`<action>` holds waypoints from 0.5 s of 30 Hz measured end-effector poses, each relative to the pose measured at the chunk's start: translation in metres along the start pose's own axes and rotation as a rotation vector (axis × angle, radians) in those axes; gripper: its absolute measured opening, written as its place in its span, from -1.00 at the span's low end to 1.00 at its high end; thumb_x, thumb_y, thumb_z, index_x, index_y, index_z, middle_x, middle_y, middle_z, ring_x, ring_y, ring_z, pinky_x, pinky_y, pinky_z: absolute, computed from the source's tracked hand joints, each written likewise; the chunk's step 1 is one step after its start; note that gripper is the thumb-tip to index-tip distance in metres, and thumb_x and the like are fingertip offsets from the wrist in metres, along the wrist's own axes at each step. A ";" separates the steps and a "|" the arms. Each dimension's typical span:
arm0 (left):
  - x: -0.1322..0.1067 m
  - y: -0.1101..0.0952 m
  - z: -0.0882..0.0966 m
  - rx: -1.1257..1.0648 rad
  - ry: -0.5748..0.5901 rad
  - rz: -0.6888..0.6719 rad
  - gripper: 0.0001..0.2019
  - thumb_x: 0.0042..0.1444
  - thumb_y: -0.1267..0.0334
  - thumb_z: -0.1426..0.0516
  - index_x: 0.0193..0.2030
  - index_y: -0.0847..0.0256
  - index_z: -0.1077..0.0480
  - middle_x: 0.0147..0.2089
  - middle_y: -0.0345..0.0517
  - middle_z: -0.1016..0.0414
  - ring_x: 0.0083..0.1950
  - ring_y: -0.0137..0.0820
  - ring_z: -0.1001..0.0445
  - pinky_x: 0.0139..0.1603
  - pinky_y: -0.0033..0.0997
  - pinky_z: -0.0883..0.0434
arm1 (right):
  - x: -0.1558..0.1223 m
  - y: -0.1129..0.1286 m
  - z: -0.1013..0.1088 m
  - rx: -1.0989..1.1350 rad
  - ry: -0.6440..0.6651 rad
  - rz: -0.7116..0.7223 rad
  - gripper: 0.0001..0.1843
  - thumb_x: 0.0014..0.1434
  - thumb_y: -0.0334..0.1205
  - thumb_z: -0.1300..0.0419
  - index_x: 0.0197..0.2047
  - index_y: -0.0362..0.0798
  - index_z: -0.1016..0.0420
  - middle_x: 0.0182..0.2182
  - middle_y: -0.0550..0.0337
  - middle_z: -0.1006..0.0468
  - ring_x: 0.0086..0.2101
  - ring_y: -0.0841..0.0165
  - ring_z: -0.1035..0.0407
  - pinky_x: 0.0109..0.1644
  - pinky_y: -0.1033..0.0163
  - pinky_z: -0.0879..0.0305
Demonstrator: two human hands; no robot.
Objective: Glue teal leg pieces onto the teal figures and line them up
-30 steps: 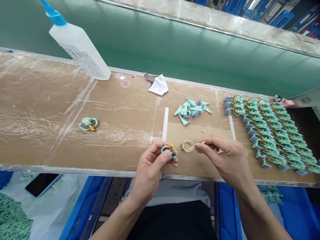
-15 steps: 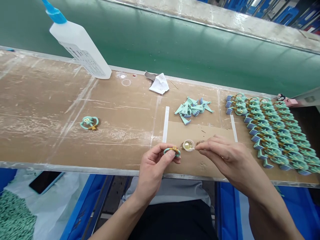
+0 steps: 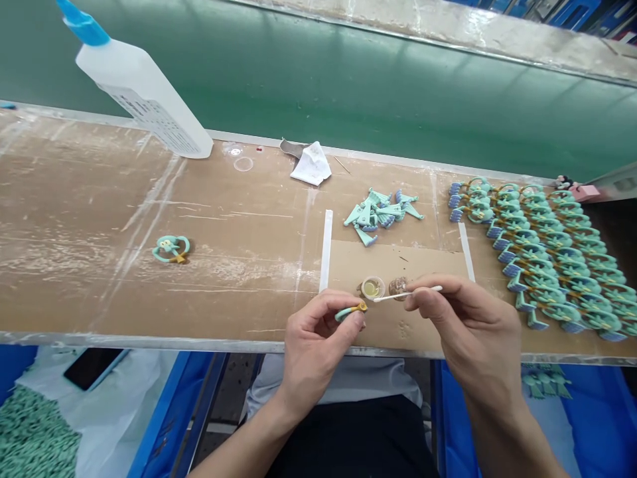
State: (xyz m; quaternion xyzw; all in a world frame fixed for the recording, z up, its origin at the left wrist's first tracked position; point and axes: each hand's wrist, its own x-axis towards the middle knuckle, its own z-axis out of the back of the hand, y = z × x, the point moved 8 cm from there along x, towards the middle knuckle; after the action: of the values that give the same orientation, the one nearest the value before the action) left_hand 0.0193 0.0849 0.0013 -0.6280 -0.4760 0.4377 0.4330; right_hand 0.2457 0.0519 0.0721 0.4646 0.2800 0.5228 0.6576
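Note:
Between the thumb and fingers of my left hand (image 3: pixel 318 342) is a small teal and brown toy figure part (image 3: pixel 351 310), its brown end facing right. My right hand (image 3: pixel 472 328) pinches a white cotton swab (image 3: pixel 407 294), whose tip points left, close to the toy part but apart from it. Just behind the tip stands a small clear cup (image 3: pixel 373 287) with yellowish liquid. Beyond it lies a loose heap of teal pieces with blue-purple ends (image 3: pixel 381 214). One teal and brown toy figure (image 3: pixel 170 249) rests alone on the left.
Rows of assembled toy figures (image 3: pixel 542 255) cover the table's right side. A white bottle with a blue nozzle (image 3: pixel 149 99) stands at the back left, near a crumpled white paper (image 3: pixel 312 164). Below the table edge are blue bins (image 3: pixel 164 411) and a phone (image 3: pixel 94 367).
My right hand has turned and drawn the swab out of the cup, bringing its tip to the front of it. The left hand has tilted the toy part.

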 end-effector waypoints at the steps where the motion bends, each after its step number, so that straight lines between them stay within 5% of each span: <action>1: 0.000 -0.001 0.000 0.011 0.001 -0.009 -0.96 0.40 0.32 -0.46 -0.12 0.16 -0.82 -0.08 0.02 -0.79 -0.17 -0.32 -0.70 -0.15 -0.41 -0.63 | -0.002 0.001 -0.003 0.003 0.008 -0.005 -0.90 0.59 -0.07 -0.52 -0.03 0.17 -0.86 -0.18 0.24 -0.86 -0.13 0.21 -0.73 -0.15 0.19 -0.50; 15: 0.001 -0.004 -0.001 0.065 0.015 -0.060 -0.96 0.40 0.32 -0.46 -0.13 0.14 -0.81 -0.08 0.03 -0.79 -0.10 -0.26 -0.71 -0.12 -0.37 -0.60 | 0.000 0.022 -0.020 -0.019 0.100 0.107 -0.86 0.58 -0.28 -0.48 -0.09 0.13 -0.83 -0.29 0.33 -0.80 -0.35 0.37 -0.59 -0.28 0.26 -0.40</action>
State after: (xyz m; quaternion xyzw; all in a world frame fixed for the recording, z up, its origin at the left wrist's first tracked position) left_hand 0.0199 0.0866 0.0052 -0.6020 -0.4770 0.4352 0.4698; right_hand 0.2193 0.0586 0.0842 0.4460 0.2821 0.5824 0.6183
